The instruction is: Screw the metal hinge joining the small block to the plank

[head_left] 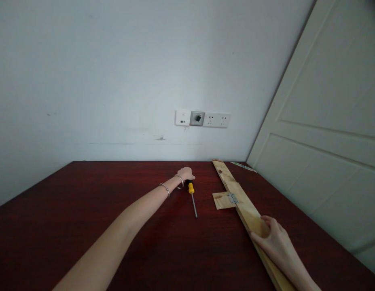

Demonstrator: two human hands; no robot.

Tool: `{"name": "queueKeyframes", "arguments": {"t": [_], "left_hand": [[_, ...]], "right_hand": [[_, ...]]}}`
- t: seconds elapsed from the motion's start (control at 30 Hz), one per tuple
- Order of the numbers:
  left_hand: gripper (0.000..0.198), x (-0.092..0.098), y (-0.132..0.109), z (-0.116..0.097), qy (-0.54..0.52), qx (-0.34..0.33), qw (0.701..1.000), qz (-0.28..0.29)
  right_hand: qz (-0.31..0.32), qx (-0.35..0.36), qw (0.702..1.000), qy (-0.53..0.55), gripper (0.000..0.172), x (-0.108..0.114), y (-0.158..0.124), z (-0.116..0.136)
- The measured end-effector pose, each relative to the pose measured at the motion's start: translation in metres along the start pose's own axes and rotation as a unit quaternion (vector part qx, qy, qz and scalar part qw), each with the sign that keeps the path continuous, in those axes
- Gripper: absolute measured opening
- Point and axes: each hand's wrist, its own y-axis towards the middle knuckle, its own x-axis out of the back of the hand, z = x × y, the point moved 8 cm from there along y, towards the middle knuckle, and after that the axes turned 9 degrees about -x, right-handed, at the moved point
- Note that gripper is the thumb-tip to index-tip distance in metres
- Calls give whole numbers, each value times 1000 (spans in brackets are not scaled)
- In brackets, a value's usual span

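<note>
My left hand (185, 173) reaches far over the table, its fingers closed around the black end of a screwdriver's handle. The yellow part of the screwdriver (191, 188) and its metal shaft point back toward me, and the fingertips are hidden. A long wooden plank (248, 208) runs from the wall side to the near edge at the right. My right hand (275, 238) grips this plank across its width, thumb on the left edge and fingers on the right. Partway along, a metal hinge (232, 198) joins a short wooden piece (222, 200) to the plank's left side.
The dark red table (84, 226) meets a white wall with a row of sockets (216, 119). A white panelled door (323, 133) leans in along the right side. Near the back right corner lies a thin printed strip (243, 166).
</note>
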Motion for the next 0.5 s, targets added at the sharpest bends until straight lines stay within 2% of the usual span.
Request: {"name": "queueKeyframes", "arguments": {"t": [0.3, 0.5], "left_hand": [[28, -7, 5, 4, -106, 14, 994, 20], [26, 3, 20, -16, -203, -28, 978, 38]], "right_hand": [[14, -21, 1000, 10, 58, 0, 1, -2], [14, -5, 1000, 12, 56, 0, 0, -1]]}}
